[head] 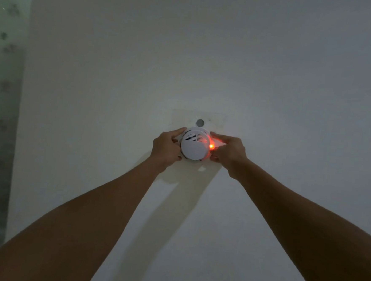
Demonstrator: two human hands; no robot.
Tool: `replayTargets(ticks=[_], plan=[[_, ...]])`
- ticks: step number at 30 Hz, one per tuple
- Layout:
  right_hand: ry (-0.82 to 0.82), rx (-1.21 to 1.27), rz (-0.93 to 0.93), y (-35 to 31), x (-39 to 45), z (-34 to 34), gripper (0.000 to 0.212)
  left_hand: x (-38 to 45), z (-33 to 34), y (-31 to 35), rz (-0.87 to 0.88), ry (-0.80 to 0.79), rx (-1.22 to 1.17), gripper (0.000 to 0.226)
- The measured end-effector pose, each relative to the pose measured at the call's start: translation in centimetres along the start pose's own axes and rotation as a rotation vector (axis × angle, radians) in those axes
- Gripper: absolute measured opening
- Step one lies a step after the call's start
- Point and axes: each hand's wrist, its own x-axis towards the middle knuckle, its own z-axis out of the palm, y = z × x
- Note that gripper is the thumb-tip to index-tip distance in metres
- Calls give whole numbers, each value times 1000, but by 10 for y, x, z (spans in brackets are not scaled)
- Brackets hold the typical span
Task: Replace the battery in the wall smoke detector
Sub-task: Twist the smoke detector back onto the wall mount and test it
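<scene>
A round white smoke detector sits against a pale wall, with vent slots near its top and a red-orange light glowing on its right side. My left hand grips its left edge, fingers wrapped around the rim. On the opposite edge my right hand holds the rim beside the glowing light. Both arms reach up from the bottom corners. The detector's back and any battery are hidden.
A small grey round mark shows on the wall just above the detector, inside a faint rectangular patch. A tall greyish patterned panel runs down the left edge. The room is dim.
</scene>
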Motion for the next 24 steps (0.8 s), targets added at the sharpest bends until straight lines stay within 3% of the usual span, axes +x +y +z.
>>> replayTargets(ticks=[8, 24], plan=[[-21, 65, -18, 2, -7, -2, 48, 1, 0, 0, -3, 15, 5, 59], [-23, -5, -67, 7, -13, 1, 50, -4, 2, -2, 6, 25, 7, 57]])
